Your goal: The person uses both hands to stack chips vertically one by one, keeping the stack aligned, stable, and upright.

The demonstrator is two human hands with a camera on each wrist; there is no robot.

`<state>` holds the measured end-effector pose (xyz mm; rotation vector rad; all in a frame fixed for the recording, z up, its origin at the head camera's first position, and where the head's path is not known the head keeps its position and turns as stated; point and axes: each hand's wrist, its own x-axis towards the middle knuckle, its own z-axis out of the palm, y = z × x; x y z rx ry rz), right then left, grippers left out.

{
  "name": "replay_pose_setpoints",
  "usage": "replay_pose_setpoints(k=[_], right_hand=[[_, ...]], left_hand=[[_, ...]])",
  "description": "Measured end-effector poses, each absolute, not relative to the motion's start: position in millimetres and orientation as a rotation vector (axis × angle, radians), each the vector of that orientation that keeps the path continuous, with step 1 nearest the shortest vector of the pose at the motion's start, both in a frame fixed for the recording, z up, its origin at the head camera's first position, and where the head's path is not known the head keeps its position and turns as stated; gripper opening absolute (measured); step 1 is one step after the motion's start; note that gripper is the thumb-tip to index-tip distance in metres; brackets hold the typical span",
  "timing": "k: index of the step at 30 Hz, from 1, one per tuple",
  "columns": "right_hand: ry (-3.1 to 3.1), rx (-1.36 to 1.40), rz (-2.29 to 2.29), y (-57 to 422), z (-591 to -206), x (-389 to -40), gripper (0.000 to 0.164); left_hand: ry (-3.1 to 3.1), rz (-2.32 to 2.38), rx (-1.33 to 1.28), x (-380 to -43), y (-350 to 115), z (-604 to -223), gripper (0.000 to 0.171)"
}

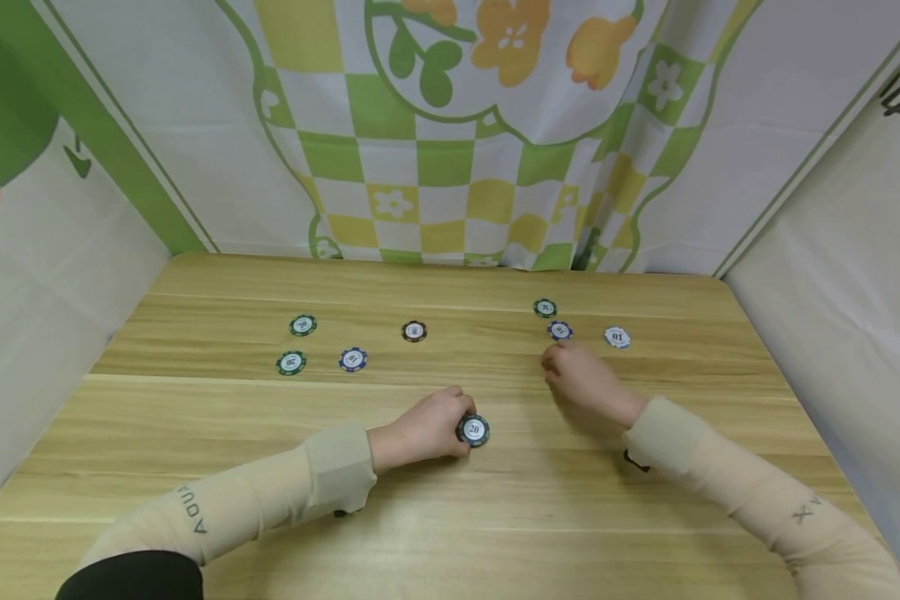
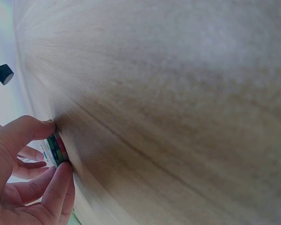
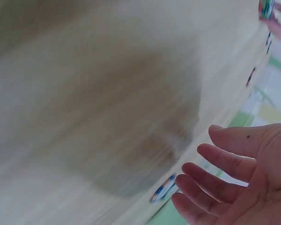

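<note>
My left hand (image 1: 426, 425) grips a small stack of poker chips (image 1: 474, 430) near the middle of the table, a green chip marked 20 on top. In the left wrist view, thumb and fingertips pinch the stack's green and red edges (image 2: 58, 149) close against the wood. To the right, my right hand (image 1: 583, 379) hovers with loosely bent fingers and nothing between them. Its fingertips are just in front of a blue poker chip (image 1: 560, 331). A green chip (image 1: 545, 308) lies behind that one, and a white chip (image 1: 617, 337) is off to the right.
On the left of the wooden table (image 1: 195, 417) lie two green chips (image 1: 303, 326) and a blue chip (image 1: 353, 360). A dark chip (image 1: 414, 332) marked 100 sits back of the middle. A patterned curtain (image 1: 450, 192) hangs along the far edge.
</note>
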<state>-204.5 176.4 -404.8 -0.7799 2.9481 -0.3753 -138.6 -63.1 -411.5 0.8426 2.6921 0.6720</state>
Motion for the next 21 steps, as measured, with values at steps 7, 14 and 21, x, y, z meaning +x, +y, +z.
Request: replay_pose_setpoints(k=[7, 14, 21], right_hand=[[2.967, -0.745, -0.385, 195, -402, -220, 0.018], [3.013, -0.645, -0.329, 210, -401, -230, 0.020], [3.036, -0.515, -0.318, 226, -400, -240, 0.024]], left_hand=[[2.692, 0.672, 0.838, -139, -63, -412, 0.035], [2.688, 0.669, 0.839, -139, -63, -412, 0.035], [2.692, 0.667, 0.847, -139, -63, -412, 0.035]])
